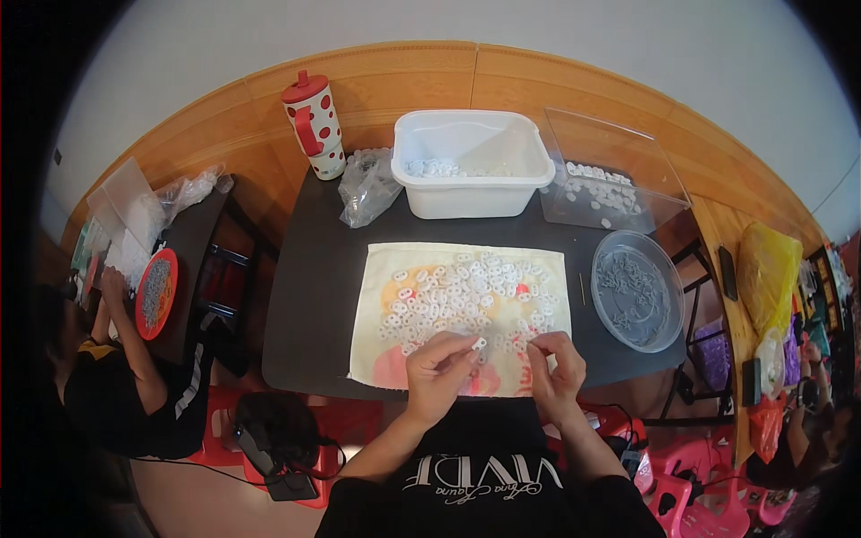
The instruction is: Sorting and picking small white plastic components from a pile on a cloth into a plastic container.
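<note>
My left hand [438, 372] pinches a small white oval plastic piece with holes [480, 343] between thumb and fingertips. To its right, my right hand [558, 366] is closed, thumb against forefinger; whatever sits in that pinch is too small to make out. Both hands hover over the near edge of a cream towel [369, 327] with pink and orange patterns. Many similar white pieces [453, 289] lie scattered across the towel. Right of it, a round clear dish [674, 300] contains a heap of small grey parts [630, 287].
Behind the towel stand a white tub [471, 202] and a clear box [596, 213], both with white pieces. A spotted tumbler [316, 125] and a plastic bag [369, 188] are back left. A thin stick [582, 289] lies beside the dish. Another person [126, 386] works at left.
</note>
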`<state>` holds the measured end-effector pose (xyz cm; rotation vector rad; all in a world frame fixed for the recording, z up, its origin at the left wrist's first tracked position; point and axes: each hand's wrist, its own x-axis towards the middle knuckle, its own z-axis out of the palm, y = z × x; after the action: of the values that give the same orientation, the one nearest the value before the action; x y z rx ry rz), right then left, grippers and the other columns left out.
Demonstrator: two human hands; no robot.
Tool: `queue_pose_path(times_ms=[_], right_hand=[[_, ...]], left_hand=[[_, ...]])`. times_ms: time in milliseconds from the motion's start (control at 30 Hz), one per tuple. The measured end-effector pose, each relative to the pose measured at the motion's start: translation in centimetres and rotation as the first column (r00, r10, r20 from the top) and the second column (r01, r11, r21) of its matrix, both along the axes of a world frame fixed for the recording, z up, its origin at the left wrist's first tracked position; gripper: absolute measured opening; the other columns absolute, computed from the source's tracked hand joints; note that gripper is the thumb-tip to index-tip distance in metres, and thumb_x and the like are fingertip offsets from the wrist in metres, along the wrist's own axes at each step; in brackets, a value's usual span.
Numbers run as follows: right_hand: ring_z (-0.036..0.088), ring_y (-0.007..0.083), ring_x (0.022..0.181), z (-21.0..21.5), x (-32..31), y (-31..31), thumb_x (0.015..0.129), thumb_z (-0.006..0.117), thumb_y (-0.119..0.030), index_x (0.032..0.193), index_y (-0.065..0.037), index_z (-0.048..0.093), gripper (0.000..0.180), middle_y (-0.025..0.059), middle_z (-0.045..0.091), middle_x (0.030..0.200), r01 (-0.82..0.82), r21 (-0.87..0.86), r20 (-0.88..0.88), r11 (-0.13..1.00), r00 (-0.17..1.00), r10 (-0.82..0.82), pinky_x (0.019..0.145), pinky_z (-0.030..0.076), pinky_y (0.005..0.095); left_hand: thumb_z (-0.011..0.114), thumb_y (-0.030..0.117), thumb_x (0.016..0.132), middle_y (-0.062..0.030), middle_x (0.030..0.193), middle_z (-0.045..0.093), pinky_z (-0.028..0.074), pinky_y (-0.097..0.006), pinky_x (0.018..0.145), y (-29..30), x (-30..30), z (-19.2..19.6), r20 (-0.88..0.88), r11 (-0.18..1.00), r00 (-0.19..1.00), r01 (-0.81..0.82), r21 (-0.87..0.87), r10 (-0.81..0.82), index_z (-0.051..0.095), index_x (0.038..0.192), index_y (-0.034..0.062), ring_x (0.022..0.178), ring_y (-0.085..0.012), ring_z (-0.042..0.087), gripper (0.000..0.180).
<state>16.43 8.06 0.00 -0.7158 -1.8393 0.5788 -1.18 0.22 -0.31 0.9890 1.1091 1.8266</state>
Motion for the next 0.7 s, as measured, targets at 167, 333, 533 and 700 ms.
queue_pose_path(times_ms=[167, 333, 533, 700], right_hand=[[0.063, 0.0291, 0.069, -0.7, 0.9, -0.7, 0.076, 0.071, 0.01, 0.089, 0.001, 0.064, 0.017, 0.0144, 0.063, 0.083, -0.06, 0.052, 0.131, 0.997, 0.99, 0.053, 0.06, 0.05, 0.0343], [0.063, 0.0316, 0.071, 0.0, 0.7, -0.5, 0.075, 0.072, 0.008, 0.088, 0.001, 0.065, 0.017, 0.0146, 0.063, 0.083, -0.153, 0.097, 0.233, 0.984, 0.964, 0.127, 0.06, 0.05, 0.0372], [0.063, 0.029, 0.073, 1.3, -0.7, 0.2, 0.076, 0.073, 0.006, 0.091, 0.002, 0.065, 0.017, 0.0144, 0.062, 0.083, -0.215, -0.108, 0.08, 0.971, 0.971, 0.224, 0.061, 0.049, 0.0352], [0.065, 0.0198, 0.073, 3.9, -2.8, 1.3, 0.079, 0.073, 0.008, 0.093, 0.003, 0.066, 0.017, 0.0128, 0.066, 0.086, -0.339, -0.146, -0.035, 0.929, 0.941, 0.338, 0.062, 0.051, 0.0279]], left_hand=[[0.068, -0.014, 0.082, -0.0046, 0.091, 0.063, 0.044, -0.021, 0.069, 0.1, -0.4, 0.0, -0.12, 1.0, 0.992, -0.023, -0.002, 0.023, 0.072, 0.112, -0.0009, 0.08, -0.0091, 0.057, 0.033], [0.067, -0.014, 0.083, -0.005, 0.092, 0.062, 0.046, -0.021, 0.071, 0.1, -0.4, 0.1, -0.109, 1.0, 0.994, -0.008, -0.017, 0.006, 0.072, 0.111, -0.0015, 0.08, -0.0097, 0.058, 0.031], [0.065, -0.011, 0.086, -0.0063, 0.096, 0.064, 0.049, -0.022, 0.071, 0.2, -1.0, -0.8, -0.137, 0.998, 0.99, 0.036, -0.045, -0.042, 0.069, 0.108, -0.004, 0.084, -0.0103, 0.062, 0.024], [0.068, -0.008, 0.082, -0.0087, 0.089, 0.063, 0.05, -0.026, 0.064, 0.7, -0.4, 1.3, -0.414, 0.996, 0.907, -0.087, -0.011, 0.075, 0.064, 0.119, -0.0013, 0.077, -0.0133, 0.061, 0.038]])
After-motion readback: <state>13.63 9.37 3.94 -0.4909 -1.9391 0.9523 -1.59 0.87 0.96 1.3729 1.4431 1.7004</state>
